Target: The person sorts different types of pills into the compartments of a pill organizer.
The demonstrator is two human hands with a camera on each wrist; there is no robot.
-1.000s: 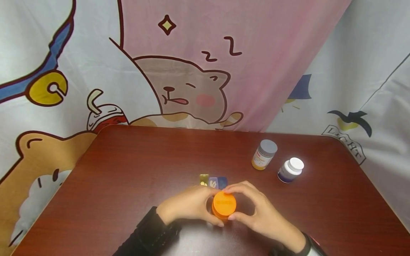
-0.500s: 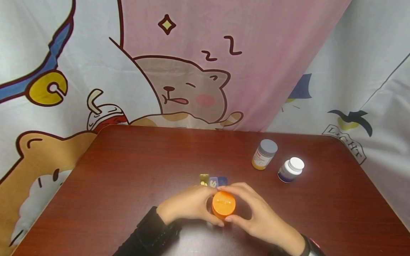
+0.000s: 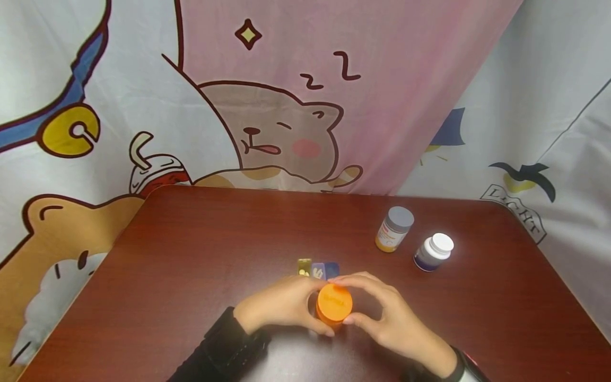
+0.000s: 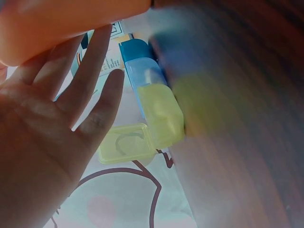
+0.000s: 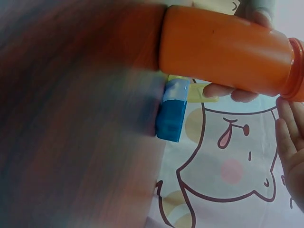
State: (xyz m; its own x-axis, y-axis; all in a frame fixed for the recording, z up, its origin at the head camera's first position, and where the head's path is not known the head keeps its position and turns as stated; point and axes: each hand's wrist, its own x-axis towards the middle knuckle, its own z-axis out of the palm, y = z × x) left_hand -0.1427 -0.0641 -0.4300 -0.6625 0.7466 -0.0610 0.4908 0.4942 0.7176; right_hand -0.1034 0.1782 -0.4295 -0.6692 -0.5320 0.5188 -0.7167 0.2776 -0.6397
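An orange pill bottle (image 3: 334, 302) with an orange screw cap (image 5: 297, 69) stands upright on the table. Around its body my left hand (image 3: 281, 305) curls, thumb at the near side. My right hand (image 3: 389, 310) holds the cap's rim between thumb and index finger; the other fingers stay mostly out of sight in the head view. Just behind the bottle lies a small pill organizer (image 3: 318, 269) with yellow, light blue and dark blue compartments. In the left wrist view its yellow lid (image 4: 127, 143) is flipped open. What the compartments contain is unclear.
At the back right of the brown table (image 3: 215, 228) stand a grey-capped bottle (image 3: 393, 230) with a yellowish base and a white bottle (image 3: 433, 253) with a dark blue base. A cartoon-printed curtain (image 3: 286, 106) hangs behind the table.
Half a second ago my right fingers shifted left around the cap; now they are back toward the right. The cap's raised lettering has turned slightly. My left hand stays in place.
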